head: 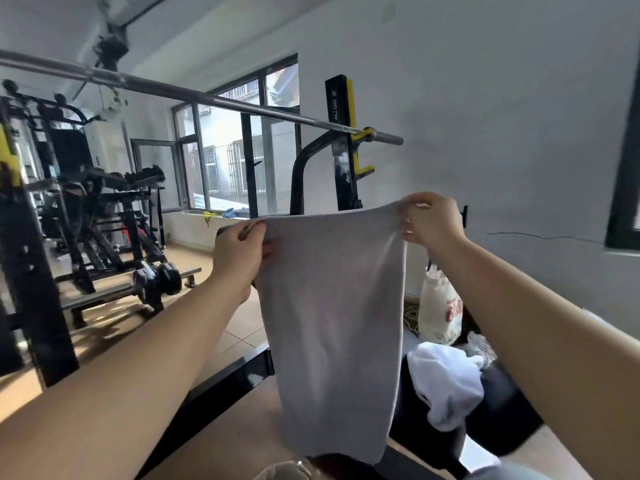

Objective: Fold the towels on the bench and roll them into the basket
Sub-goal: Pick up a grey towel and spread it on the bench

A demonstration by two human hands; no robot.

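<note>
– grey towel (332, 323): where is it, taking the desk (509, 414) as the mark?
– head view, the only one: it hangs in the air off the desk's left side and mostly above the desk's top. its lower hem ends just beside the desk's near left edge.
– and the grip?
– two, both closed on the cloth. the left hand (239, 251) pinches the top corner farther from the desk, with the back of the hand toward the camera. the right hand (429, 220) pinches the top corner on the desk's side and sits a little higher.
– which way does it run?
– the short top edge is pulled fairly flat between the hands. the long axis drops straight down from the grips toward the desk's level. whether it is one layer or already halved, i cannot tell.
– what does the next move turn on?
– my reading: all the cloth lies below both grips, so any fold has to deal with that free hanging end. to lay it flat it must swing over toward the desk, and the right hand is the nearer one to lead that.
– anything on the desk?
– a crumpled white towel (446, 382) lies on its top, about where a spread towel might go. a printed bag (438, 306) stands at the desk's far end, on it or past it, i cannot tell. the basket i cannot pick out.
</note>
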